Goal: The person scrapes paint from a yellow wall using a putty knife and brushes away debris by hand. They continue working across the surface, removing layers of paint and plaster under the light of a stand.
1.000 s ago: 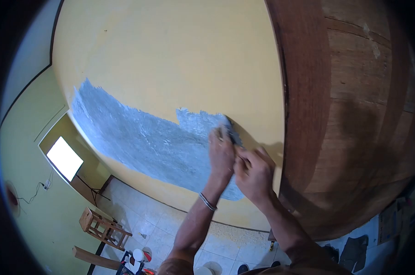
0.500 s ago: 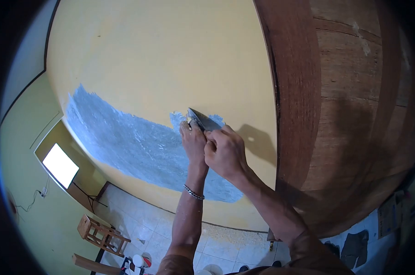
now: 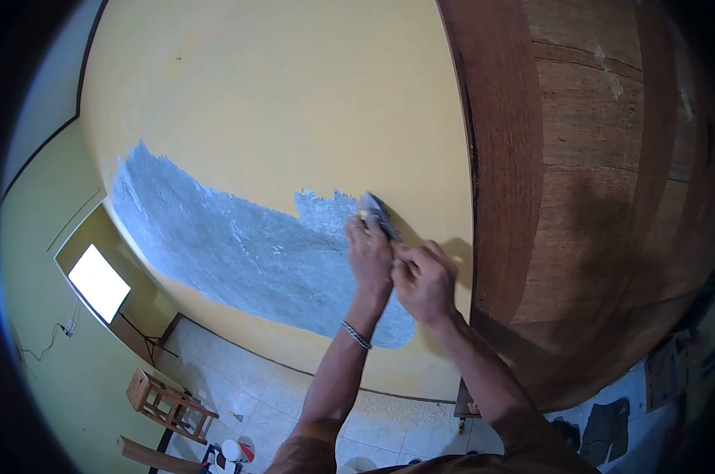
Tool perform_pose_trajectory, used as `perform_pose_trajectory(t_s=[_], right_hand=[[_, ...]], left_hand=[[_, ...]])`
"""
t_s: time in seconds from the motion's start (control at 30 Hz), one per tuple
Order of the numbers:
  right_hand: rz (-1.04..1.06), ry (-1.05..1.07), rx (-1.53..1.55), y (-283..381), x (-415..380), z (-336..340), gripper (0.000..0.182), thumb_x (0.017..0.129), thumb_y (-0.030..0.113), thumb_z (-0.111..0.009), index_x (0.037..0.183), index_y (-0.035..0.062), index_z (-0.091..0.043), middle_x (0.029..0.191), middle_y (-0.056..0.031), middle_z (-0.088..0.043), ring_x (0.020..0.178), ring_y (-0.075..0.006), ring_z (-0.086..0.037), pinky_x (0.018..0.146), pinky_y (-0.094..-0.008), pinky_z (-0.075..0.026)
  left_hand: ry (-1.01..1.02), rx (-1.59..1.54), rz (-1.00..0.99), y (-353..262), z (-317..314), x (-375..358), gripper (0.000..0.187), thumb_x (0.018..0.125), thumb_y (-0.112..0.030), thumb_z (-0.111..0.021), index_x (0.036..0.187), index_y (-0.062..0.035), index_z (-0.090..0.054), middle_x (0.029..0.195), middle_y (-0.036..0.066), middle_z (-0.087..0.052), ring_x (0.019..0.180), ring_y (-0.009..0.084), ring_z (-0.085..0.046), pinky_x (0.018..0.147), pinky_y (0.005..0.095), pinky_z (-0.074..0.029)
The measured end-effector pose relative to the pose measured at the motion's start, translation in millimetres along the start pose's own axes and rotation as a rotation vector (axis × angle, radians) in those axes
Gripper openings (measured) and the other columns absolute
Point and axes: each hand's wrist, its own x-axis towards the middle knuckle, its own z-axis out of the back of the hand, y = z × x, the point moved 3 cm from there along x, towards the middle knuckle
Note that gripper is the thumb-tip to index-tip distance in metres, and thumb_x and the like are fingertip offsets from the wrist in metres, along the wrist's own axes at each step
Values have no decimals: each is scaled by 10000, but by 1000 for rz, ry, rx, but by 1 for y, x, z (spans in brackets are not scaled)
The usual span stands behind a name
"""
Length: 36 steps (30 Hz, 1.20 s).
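A scraper (image 3: 384, 218) with a flat metal blade lies tilted against the yellow wall (image 3: 310, 103), at the upper right edge of a grey patch (image 3: 239, 245) where the paint is gone. My right hand (image 3: 427, 283) is closed round the handle, which it mostly hides. My left hand (image 3: 371, 257), with a chain bracelet at the wrist, presses its fingers on the blade from the left. Small pale bits cling to its fingertips.
A brown wooden door (image 3: 586, 158) stands right of the wall. Paint flakes (image 3: 405, 412) litter the tiled floor below. At lower left are a wooden stool (image 3: 167, 403), a bright lamp (image 3: 99, 283) on a stand and a white container (image 3: 231, 450).
Both hands and the scraper have shifted right and slightly down along the wall. A strip of grey at the top of the patch, earlier behind the blade and fingers, now shows.
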Motion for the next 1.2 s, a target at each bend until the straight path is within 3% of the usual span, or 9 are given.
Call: perform_pose_trajectory(t_s=[0.23,0.3,0.37,0.5,0.63,0.8,0.97,1.0,1.2], right_hand=[[-115,18,-53,15,-11,9,91,744,-28,-670,829,-14,-698,750,-149,-652,679,-293,-638,617,-387,-532],[-16,56,-69,17,8,-9,83,742,-17,-675,823,-13,-692,729,-154,-639,653,-288,-626,585,-392,-510],[44,63,-48,17,24,-29,80,740,-11,-677,820,-17,-681,694,-151,-626,660,-288,-619,576,-392,-498],[24,76,-82,32,16,-2,86,737,-25,-658,817,-26,-689,706,-154,-641,685,-304,-624,607,-403,-506],[42,114,-87,22,35,-32,99,733,-22,-648,819,-15,-696,699,-155,-639,678,-315,-617,617,-415,-503],[46,93,-60,36,26,-16,101,742,-15,-640,827,-1,-692,702,-149,-635,665,-310,-611,607,-417,-501],[53,157,-70,18,45,-68,61,739,5,-636,782,5,-680,730,-142,-650,687,-312,-609,633,-426,-505],[-43,238,-59,24,47,-69,65,756,31,-604,798,5,-646,747,-189,-592,746,-372,-596,682,-488,-492],[41,159,-127,45,40,-59,102,723,-16,-604,808,-2,-658,707,-169,-614,718,-347,-596,662,-453,-502]], left_hand=[[45,9,-80,3,-15,-21,603,813,-68,-597,1357,132,-430,1154,291,-501,1126,436,-506,931,449,-481],[-4,64,-88,17,-4,-5,557,826,-73,-585,1316,153,-447,1149,292,-506,1128,430,-505,944,451,-474],[229,-31,214,25,18,20,552,831,-73,-578,1316,154,-446,1157,295,-509,1136,438,-499,982,462,-449],[29,-38,15,13,6,-1,392,804,-62,-597,1148,109,-522,1094,274,-513,1063,423,-516,927,472,-472],[164,48,154,38,8,21,510,814,-55,-589,1260,159,-468,1129,293,-516,1107,446,-509,942,475,-468],[126,-2,26,37,3,5,611,813,-66,-600,1359,146,-425,1114,276,-517,1074,426,-523,917,458,-489],[35,118,152,59,21,36,417,807,-74,-598,1170,117,-523,1025,244,-532,994,400,-530,873,453,-489],[83,88,174,60,26,39,436,810,-114,-605,1174,113,-528,1012,242,-545,995,402,-539,876,451,-487],[142,-38,176,62,23,30,538,807,-146,-620,1267,106,-499,1059,255,-549,1012,415,-550,854,473,-494]])
